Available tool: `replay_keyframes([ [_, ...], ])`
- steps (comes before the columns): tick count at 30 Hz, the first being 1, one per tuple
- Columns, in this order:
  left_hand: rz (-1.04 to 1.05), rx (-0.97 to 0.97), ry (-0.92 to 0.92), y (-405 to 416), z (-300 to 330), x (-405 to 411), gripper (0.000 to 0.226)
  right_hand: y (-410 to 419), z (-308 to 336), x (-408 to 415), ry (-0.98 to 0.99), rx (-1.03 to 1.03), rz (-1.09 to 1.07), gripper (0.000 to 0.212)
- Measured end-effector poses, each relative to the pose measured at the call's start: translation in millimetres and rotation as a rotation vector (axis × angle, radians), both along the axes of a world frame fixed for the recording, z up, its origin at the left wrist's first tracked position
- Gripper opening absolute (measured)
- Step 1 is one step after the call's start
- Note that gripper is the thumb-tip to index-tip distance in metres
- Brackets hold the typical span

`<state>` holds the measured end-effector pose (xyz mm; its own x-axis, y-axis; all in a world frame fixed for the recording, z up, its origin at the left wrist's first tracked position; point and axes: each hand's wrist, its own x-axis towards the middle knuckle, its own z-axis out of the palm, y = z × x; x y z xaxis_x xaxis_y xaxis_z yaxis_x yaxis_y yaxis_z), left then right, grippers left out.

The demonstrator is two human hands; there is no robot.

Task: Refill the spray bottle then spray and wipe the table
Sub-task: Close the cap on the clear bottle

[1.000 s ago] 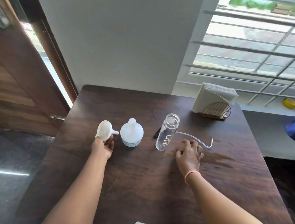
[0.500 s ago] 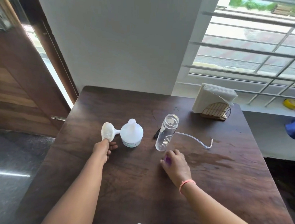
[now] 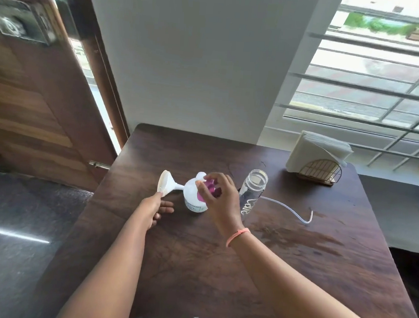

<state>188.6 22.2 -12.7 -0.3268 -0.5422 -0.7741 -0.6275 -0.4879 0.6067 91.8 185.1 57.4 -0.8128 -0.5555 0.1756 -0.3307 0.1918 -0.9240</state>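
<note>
A white funnel (image 3: 165, 185) lies on its side on the dark wooden table (image 3: 194, 270), spout pointing right. My left hand (image 3: 154, 208) pinches its rim. Just right of it stands a white refill bottle (image 3: 192, 199). My right hand (image 3: 219, 201) hovers over that bottle's top, fingers closed on a purple cap (image 3: 211, 190). The clear spray bottle (image 3: 253, 190) stands upright and uncapped to the right of my right hand. Its thin dip tube (image 3: 287, 207) lies on the table beyond it; the spray head is mostly hidden behind the bottle.
A wire napkin holder (image 3: 319, 170) with white napkins (image 3: 317, 149) stands at the table's back right corner. A wet smear (image 3: 295, 238) darkens the wood to the right. A wooden door (image 3: 32, 109) is at the left, and a barred window (image 3: 374, 84) at the right.
My right hand has picked the purple cap off the table and carried it left and up to the white bottle's top. My left hand stays on the funnel.
</note>
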Motion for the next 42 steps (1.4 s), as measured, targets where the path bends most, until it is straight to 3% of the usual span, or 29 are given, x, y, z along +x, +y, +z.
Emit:
replay_keyframes([
  [4,-0.045,-0.105,-0.027,-4.5,15.0,3.5,0.053,-7.5,17.3,-10.3,0.062,-0.077,-0.081,0.023],
  [9,0.011,-0.606,-0.045,-23.0,52.1,-9.7,0.048,-6.7,44.4,-38.7,0.141,-0.192,-0.245,0.033],
  [13,-0.143,-0.785,0.248,6.0,95.3,-46.2,0.026,10.7,57.8,-61.5,0.294,-0.207,-0.391,0.039],
  [15,-0.326,-0.778,0.416,29.0,109.2,-64.0,0.018,22.0,54.9,-72.2,0.304,-0.173,-0.428,0.038],
  [18,-0.609,-0.657,0.554,60.7,106.6,-87.4,0.059,38.1,43.5,-78.6,0.278,-0.104,-0.421,0.035],
  [21,-0.707,-0.600,0.596,85.2,96.3,-102.1,0.082,48.1,36.0,-75.6,0.269,-0.034,-0.338,0.028],
  [23,-0.732,-0.568,0.599,99.1,88.8,-110.5,0.075,50.9,34.5,-75.3,0.237,-0.013,-0.263,0.027],
  [27,-0.732,-0.695,0.520,119.2,77.9,-122.6,0.030,54.4,30.2,-73.9,0.396,0.100,-0.117,0.035],
  [30,-0.683,-0.609,0.537,124.9,68.8,-121.5,0.042,60.9,22.0,-69.4,0.500,0.215,-0.053,0.036],
  [37,-0.545,-0.454,0.697,131.5,58.5,-118.5,0.020,74.5,22.5,-68.8,0.558,0.381,0.086,0.040],
  [39,-0.524,-0.412,0.663,132.5,62.1,-117.3,0.025,72.6,34.5,-74.2,0.658,0.540,0.010,0.044],
  [42,-0.507,-0.403,0.733,132.4,59.2,-117.6,0.027,74.1,63.3,-83.1,0.717,0.770,-0.282,0.084],
])
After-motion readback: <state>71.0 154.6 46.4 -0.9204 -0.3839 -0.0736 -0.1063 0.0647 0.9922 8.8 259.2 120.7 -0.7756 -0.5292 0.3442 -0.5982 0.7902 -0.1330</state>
